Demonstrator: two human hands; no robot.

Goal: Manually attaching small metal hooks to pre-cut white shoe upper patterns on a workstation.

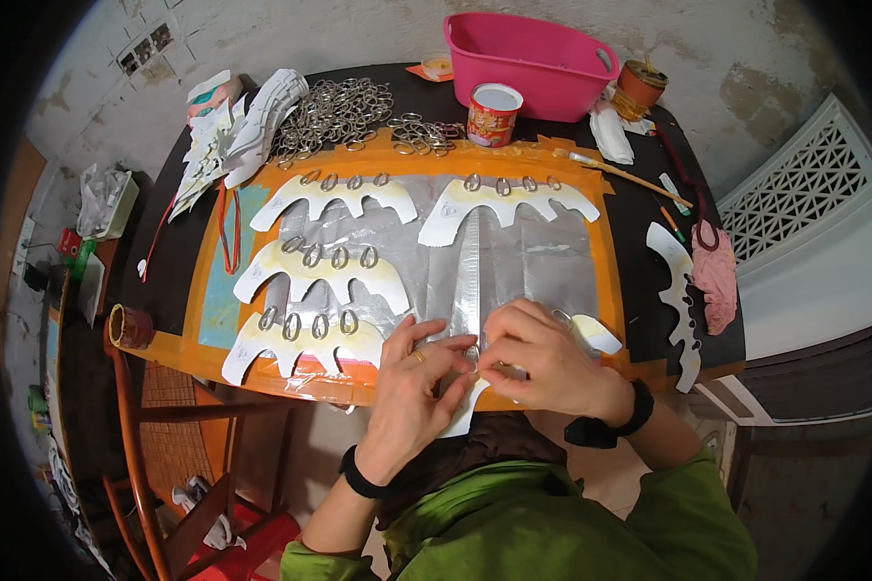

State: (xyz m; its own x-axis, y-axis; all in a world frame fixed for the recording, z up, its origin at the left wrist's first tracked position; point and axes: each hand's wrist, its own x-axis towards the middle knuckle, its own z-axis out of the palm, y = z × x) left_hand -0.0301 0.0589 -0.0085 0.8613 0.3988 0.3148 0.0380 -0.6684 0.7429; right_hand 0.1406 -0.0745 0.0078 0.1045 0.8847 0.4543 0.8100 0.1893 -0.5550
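At the table's near edge, my left hand (421, 373) bends its fingers onto a scalloped white piece (467, 412), beside a small metal ring. My right hand (543, 358) pinches at the same spot; what lies between its fingertips is hidden. Both hands cover most of this piece. Its right end (596, 334) shows beyond my right hand, with a ring near it. Similar white pieces with oval rings along their upper edges lie at far left (334, 198), far right (509, 208), middle left (325, 274) and near left (302, 347).
Behind the pieces lie a heap of metal rings (334, 116) and stacked white cutouts (262, 126). A pink basin (528, 63), a red tin (494, 114) and a brush (630, 179) are at the back. Right stand a pink cloth (713, 281) and another cutout (676, 305); a wooden chair (131, 445) stands left.
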